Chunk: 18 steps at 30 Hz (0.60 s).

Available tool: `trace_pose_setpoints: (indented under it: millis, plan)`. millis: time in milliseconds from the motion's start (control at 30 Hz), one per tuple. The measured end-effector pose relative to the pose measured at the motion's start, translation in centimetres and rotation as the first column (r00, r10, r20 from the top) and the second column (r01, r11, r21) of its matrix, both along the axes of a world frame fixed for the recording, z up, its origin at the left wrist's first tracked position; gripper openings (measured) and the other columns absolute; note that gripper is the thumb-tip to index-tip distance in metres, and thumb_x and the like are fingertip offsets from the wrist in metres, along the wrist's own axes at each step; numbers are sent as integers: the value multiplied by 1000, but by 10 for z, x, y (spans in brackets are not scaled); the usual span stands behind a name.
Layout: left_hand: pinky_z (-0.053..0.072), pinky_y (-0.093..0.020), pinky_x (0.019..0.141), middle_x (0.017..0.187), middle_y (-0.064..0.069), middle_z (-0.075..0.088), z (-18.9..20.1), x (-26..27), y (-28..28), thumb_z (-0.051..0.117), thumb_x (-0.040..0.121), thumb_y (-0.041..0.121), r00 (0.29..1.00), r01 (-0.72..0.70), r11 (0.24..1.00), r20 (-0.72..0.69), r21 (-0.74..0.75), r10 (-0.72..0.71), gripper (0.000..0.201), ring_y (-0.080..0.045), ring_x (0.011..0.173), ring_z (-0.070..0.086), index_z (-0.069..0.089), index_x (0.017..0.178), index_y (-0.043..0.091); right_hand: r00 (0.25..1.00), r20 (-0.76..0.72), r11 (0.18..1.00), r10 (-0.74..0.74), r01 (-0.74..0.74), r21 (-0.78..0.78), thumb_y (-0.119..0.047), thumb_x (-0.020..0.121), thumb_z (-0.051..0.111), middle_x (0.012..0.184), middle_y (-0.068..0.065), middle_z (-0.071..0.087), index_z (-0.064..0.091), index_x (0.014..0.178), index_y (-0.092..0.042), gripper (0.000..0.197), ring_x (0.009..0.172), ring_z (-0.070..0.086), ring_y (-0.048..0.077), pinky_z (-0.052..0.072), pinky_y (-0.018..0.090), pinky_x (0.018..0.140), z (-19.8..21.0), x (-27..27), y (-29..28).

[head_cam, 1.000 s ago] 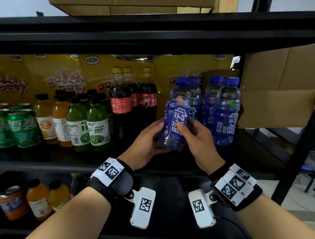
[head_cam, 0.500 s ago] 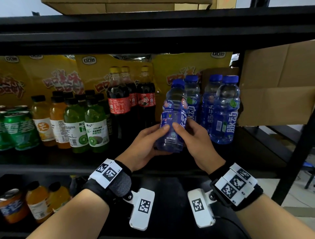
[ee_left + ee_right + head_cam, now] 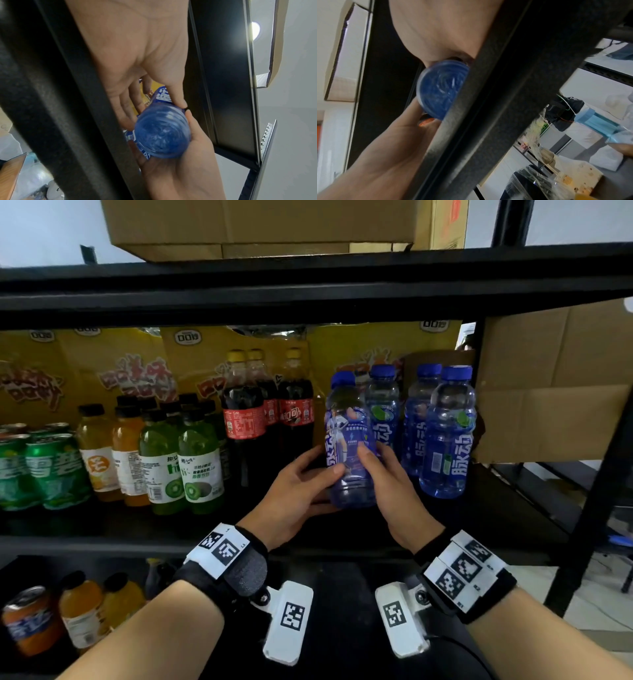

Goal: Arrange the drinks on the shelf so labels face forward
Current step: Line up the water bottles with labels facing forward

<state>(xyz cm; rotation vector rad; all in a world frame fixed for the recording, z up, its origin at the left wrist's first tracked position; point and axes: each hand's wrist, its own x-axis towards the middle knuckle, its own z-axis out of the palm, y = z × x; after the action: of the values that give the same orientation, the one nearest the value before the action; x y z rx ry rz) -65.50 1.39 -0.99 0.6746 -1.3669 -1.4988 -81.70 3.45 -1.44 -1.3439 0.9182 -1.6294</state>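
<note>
**Blue bottle held with both hands at the shelf front**

Closest to the camera, low in the head view, are the two wrists with their tagged bands. Just past them, the left hand point(image 3: 291, 491) and right hand point(image 3: 388, 481) both wrap around one blue bottle point(image 3: 349, 446) at centre frame. Left fingers curl round its left side with the thumb across the front, right fingers grip the right side, thumb on the label. It's upright, maybe tipped a hair. The wrist views see the bottle's round base from underneath, so it looks lifted off the black shelf point(image 3: 102, 525). The side of the label turned toward us shows a cartoon figure and small print, with the big white lettering wrapped off to the left.

Right of it stand three more blue bottles point(image 3: 447, 436), the nearest with big white characters facing out. Left of centre are the cola bottles point(image 3: 245, 419), then green kiwi bottles point(image 3: 200, 470), orange juice bottles point(image 3: 96, 453) and green cans point(image 3: 51, 470) at the left edge. Behind everything, yellow snack bags point(image 3: 130, 364) line the back. Cardboard box point(image 3: 260, 224) up top.
</note>
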Motion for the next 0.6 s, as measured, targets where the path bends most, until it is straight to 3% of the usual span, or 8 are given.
trace_pose_setpoints:
  millis: [100,167,233,333,400,500,600]
  plan:
    - [60,-33,84,125,-6,73,6,-1,4,77,83,36,996,85,995,-8,46,-84,39,-21,111,72,75,121,26,999,-41,1000,-18,18,-4,-53,97,53,123,-12,70,53,134,-41,39,107,71,4,58,21,83,0,2,-2]
    - [59,-42,93,133,-6,69,8,0,8,74,87,40,990,138,986,-49,97,-134,45,-24,120,68,69,130,28,996,-89,1000,11,-11,7,-59,92,49,129,-12,68,51,140,-40,52,113,69,5,56,27,93,0,3,-1]
    - [57,-49,95,137,-9,67,13,1,12,69,91,39,981,185,972,-84,144,-174,53,-29,122,67,60,140,24,994,-109,1000,20,-18,17,-60,91,51,127,-14,69,55,134,-42,47,113,69,3,55,23,92,4,4,2]
    - [61,-53,84,131,-15,69,31,0,21,67,88,38,973,213,947,-139,242,-184,51,-36,114,70,64,133,15,1000,25,995,-5,2,103,-47,94,68,119,2,76,67,121,-23,36,103,75,15,60,25,76,24,-1,3]
    - [63,-51,76,127,-15,70,41,-2,26,71,81,39,974,187,940,-178,284,-140,52,-36,107,72,68,126,13,992,118,978,54,-76,193,-42,92,72,117,10,77,74,120,-13,40,105,75,25,62,36,81,38,-4,6]
    - [64,-41,65,127,-15,71,55,-8,30,79,68,51,986,95,933,-161,348,-40,65,-33,95,76,72,122,15,982,137,946,134,-168,279,-56,91,68,115,6,78,79,114,-26,39,109,73,27,59,44,96,51,-5,9]
    - [62,-34,54,119,-16,74,64,-9,31,81,53,66,991,56,903,-132,427,2,88,-31,83,77,72,123,13,986,71,927,153,-168,335,-68,89,61,109,6,80,81,102,-32,43,105,73,28,57,44,92,54,-3,11]
